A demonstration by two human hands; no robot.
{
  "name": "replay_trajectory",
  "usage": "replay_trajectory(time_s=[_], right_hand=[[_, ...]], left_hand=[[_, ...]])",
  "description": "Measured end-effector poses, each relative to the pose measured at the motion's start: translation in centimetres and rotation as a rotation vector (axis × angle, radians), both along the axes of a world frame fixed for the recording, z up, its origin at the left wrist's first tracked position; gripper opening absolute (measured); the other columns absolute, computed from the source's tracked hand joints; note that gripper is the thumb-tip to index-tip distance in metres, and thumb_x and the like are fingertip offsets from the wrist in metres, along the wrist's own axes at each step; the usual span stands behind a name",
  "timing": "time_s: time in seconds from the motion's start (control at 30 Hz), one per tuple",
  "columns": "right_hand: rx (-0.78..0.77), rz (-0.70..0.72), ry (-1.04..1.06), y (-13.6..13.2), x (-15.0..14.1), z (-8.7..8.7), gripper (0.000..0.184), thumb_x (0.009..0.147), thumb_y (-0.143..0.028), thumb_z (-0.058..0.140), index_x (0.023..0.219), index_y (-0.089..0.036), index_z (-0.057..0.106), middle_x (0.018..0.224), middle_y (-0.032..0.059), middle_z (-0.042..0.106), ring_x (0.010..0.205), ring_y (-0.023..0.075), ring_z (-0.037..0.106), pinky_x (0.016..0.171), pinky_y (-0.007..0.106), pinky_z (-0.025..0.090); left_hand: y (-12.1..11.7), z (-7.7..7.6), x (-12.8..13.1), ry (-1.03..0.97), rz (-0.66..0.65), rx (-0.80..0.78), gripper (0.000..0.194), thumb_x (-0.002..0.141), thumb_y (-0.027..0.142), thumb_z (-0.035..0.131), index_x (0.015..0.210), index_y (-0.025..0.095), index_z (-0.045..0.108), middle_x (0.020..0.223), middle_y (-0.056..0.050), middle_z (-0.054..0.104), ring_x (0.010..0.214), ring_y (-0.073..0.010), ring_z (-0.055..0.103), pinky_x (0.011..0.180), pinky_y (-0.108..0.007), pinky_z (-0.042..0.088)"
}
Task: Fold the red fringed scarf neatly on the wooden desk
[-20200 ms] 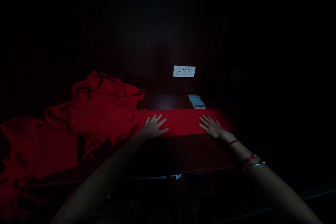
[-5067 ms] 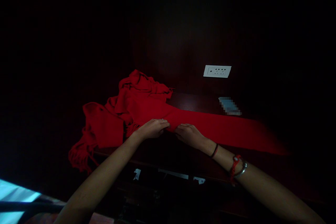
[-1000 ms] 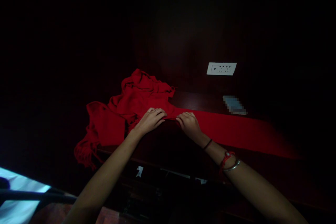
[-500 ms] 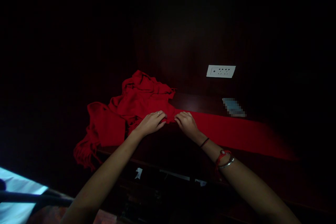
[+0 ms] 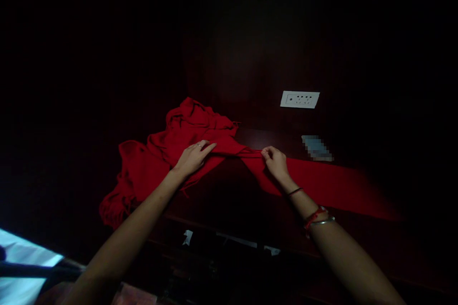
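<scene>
Head view, landmark: the white wall socket plate (image 5: pixel 299 99); every place below is told from it.
Red scarf (image 5: pixel 322 183): below the socket plate, its flat run reaching down to the right, its gathered heap (image 5: pixel 186 128) lying lower left; whether this is all one piece, I cannot tell.
Left hand (image 5: pixel 193 158): lower left of the socket plate, laid on the cloth with thumb and fingers apart, not closed in a grip.
Right hand (image 5: pixel 276 162): below and slightly left of the socket plate, thumb and fingertips pinching a narrow, drawn-out fold.
Handling: likely light and limp, soft enough to follow the fingers and crease anywhere, with little risk of breakage; loose layers may slide or bunch.
Where to hold: the folded edge or a corner seems best, since the fringe (image 5: pixel 112 207) (far lower left of the socket plate) could tangle.
Weave: matt and apparently fine, smooth along the flat run, rumpled in the heap, with stringy ends.
Tabletop (image 5: pixel 218 200): below the socket plate, dark, faintly glossy, probably wood.
Blurred slab (image 5: pixel 317 147): just below the socket plate, bluish, flat and oblong; pixelation hides what it is.
Wristwear: a silvery, rounded bangle (image 5: pixel 324 221) beside red cord, on the right arm, below the socket plate.
</scene>
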State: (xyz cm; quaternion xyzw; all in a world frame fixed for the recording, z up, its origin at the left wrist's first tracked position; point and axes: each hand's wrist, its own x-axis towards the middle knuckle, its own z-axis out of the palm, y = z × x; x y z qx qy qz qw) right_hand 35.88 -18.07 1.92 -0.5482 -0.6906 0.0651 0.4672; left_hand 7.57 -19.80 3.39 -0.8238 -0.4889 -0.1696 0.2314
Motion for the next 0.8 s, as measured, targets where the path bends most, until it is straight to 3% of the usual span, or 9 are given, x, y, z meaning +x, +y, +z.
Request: replay_trajectory(time_s=[0.13, 0.27, 0.33, 0.43, 0.5, 0.53, 0.63, 0.73, 0.8], right_hand=[[-0.163, -0.107, 0.029, 1.0, 1.9, -0.4, 0.013, 0.071, -0.020, 0.046, 0.066, -0.016, 0.056, 0.064, 0.0027, 0.060, 0.059, 0.0137, 0.053, 0.056, 0.023, 0.036], [-0.187, -0.068, -0.097, 1.5, 2.2, -1.2, 0.013, 0.071, -0.015, 0.045, 0.067, -0.016, 0.057, 0.063, 0.0024, 0.060, 0.058, 0.0125, 0.052, 0.055, 0.022, 0.036], [-0.147, -0.033, -0.181, 1.5, 2.1, -1.5, 0.012, 0.071, -0.014, 0.046, 0.069, -0.016, 0.058, 0.066, 0.0028, 0.060, 0.059, 0.0124, 0.052, 0.056, 0.022, 0.036], [-0.134, -0.065, -0.239, 1.5, 2.1, -1.7, 0.011, 0.072, -0.015, 0.047, 0.071, -0.016, 0.058, 0.066, 0.0034, 0.060, 0.059, 0.0125, 0.052, 0.055, 0.022, 0.035], [-0.153, -0.100, -0.227, 1.6, 2.3, -1.7, 0.012, 0.073, -0.015, 0.047, 0.071, -0.016, 0.059, 0.064, 0.0033, 0.060, 0.057, 0.0124, 0.052, 0.054, 0.022, 0.035], [-0.153, -0.105, -0.215, 1.6, 2.3, -1.7, 0.012, 0.072, -0.014, 0.047, 0.072, -0.015, 0.059, 0.064, 0.0032, 0.060, 0.057, 0.0123, 0.052, 0.055, 0.022, 0.035], [-0.108, -0.072, -0.199, 1.7, 2.4, -1.7, 0.015, 0.071, -0.012, 0.049, 0.081, -0.014, 0.061, 0.069, 0.0038, 0.061, 0.062, 0.0128, 0.053, 0.060, 0.023, 0.038], [-0.044, 0.002, -0.222, 1.6, 2.3, -1.5, 0.016, 0.072, -0.012, 0.049, 0.081, -0.014, 0.062, 0.074, 0.0053, 0.062, 0.069, 0.0139, 0.054, 0.066, 0.025, 0.040], [0.003, 0.046, -0.232, 1.5, 2.3, -1.3, 0.015, 0.074, -0.014, 0.048, 0.077, -0.014, 0.063, 0.075, 0.0058, 0.061, 0.071, 0.0143, 0.054, 0.069, 0.025, 0.040]], left_hand=[[1.4, 1.1, -1.4, -0.117, -0.044, -0.082, 0.045, 0.077, 0.015, 0.038, 0.122, 0.019, 0.038, 0.106, -0.009, 0.054, 0.094, -0.0205, 0.053, 0.081, -0.031, 0.042], [4.1, 3.4, -1.7, -0.356, -0.189, -0.265, 0.043, 0.077, 0.015, 0.035, 0.120, 0.015, 0.036, 0.100, -0.005, 0.058, 0.086, -0.0146, 0.056, 0.076, -0.027, 0.044], [5.1, 4.7, -1.3, -0.362, -0.135, -0.291, 0.042, 0.077, 0.015, 0.036, 0.119, 0.014, 0.038, 0.097, -0.006, 0.059, 0.082, -0.0148, 0.056, 0.073, -0.027, 0.044], [5.1, 5.5, 0.1, -0.213, 0.059, -0.170, 0.052, 0.071, 0.011, 0.044, 0.122, 0.017, 0.037, 0.105, -0.012, 0.054, 0.091, -0.0215, 0.053, 0.077, -0.034, 0.042], [4.0, 4.8, 1.8, -0.064, 0.030, -0.098, 0.058, 0.068, 0.009, 0.047, 0.123, 0.020, 0.038, 0.118, -0.014, 0.044, 0.105, -0.0266, 0.044, 0.084, -0.041, 0.036], [3.2, 4.0, 2.8, -0.002, -0.054, -0.094, 0.057, 0.069, 0.010, 0.048, 0.123, 0.022, 0.038, 0.124, -0.014, 0.039, 0.112, -0.0274, 0.037, 0.088, -0.043, 0.033], [1.4, 1.4, 6.3, 0.089, -0.257, -0.166, 0.055, 0.074, 0.030, 0.052, 0.126, 0.026, 0.035, 0.131, -0.012, 0.030, 0.120, -0.0290, 0.025, 0.094, -0.049, 0.022], [1.5, -0.7, 9.5, 0.072, -0.244, -0.166, 0.071, 0.069, 0.046, 0.056, 0.129, 0.022, 0.028, 0.133, -0.014, 0.027, 0.122, -0.0323, 0.019, 0.095, -0.053, 0.016], [2.4, -1.2, 10.9, 0.035, -0.199, -0.140, 0.066, 0.070, 0.041, 0.056, 0.127, 0.019, 0.032, 0.127, -0.014, 0.037, 0.119, -0.0301, 0.027, 0.096, -0.051, 0.015]])
